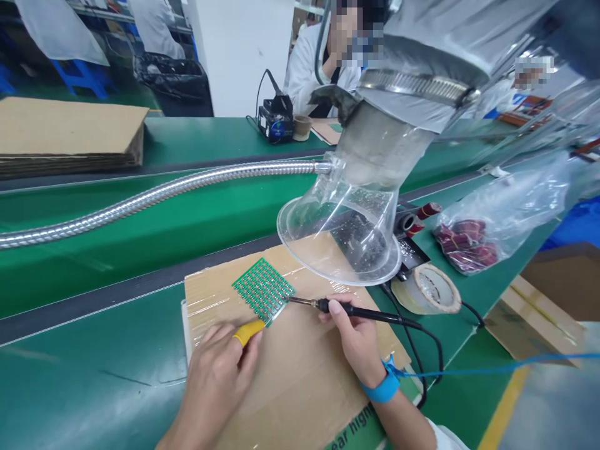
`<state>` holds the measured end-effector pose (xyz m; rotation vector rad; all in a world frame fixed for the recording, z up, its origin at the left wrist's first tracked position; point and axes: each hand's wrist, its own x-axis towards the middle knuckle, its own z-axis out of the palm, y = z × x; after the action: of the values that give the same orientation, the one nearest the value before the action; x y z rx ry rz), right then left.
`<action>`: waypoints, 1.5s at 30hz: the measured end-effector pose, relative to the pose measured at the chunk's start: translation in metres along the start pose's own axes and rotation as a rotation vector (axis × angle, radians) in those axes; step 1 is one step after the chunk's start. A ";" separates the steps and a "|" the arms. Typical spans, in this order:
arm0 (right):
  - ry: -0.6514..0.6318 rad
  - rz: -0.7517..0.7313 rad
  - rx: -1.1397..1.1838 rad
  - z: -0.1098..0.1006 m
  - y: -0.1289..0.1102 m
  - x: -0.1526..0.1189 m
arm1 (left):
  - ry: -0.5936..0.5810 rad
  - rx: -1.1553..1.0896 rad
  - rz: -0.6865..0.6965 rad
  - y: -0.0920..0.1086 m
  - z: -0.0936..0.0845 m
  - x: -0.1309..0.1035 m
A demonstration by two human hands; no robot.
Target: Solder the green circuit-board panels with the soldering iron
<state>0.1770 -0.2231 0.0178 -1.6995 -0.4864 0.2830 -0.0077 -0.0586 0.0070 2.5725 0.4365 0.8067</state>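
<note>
A green circuit board [263, 291] with rows of small pads lies on the taped cardboard sheet [285, 381]. My left hand [220, 362] is closed, its index finger in a yellow finger cot, with the fingertips at the board's near corner, steadying it. My right hand [354, 334] grips a black soldering iron [370, 312] like a pen. The iron's metal tip reaches the right edge of the board. A blue strap [383, 386] circles my right wrist, and a blue cord runs off to the right.
Above the board's right side hangs a clear fume hood [342, 231], with a metal flexible hose [164, 194] to its left. To the right are a tape roll [426, 289] and a plastic bag [501, 212] of dark red pieces. Cardboard sheets [70, 128] are stacked far left. A person [304, 69] sits opposite.
</note>
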 end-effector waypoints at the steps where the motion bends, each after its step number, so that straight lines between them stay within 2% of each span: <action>1: -0.005 -0.008 0.003 0.001 0.000 0.000 | 0.004 0.000 0.001 -0.002 0.000 0.000; 19: -0.078 -0.033 -0.011 0.001 0.002 -0.001 | 0.023 0.056 -0.011 0.000 0.004 0.001; 35: -0.038 -0.008 0.042 0.002 0.002 -0.002 | 0.032 0.072 -0.057 0.001 0.006 0.001; 45: -0.108 -0.029 -0.004 0.001 0.005 -0.003 | 0.045 0.117 -0.077 0.002 0.008 0.001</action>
<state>0.1745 -0.2238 0.0129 -1.6855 -0.5911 0.3539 -0.0015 -0.0618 0.0025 2.6304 0.6097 0.8360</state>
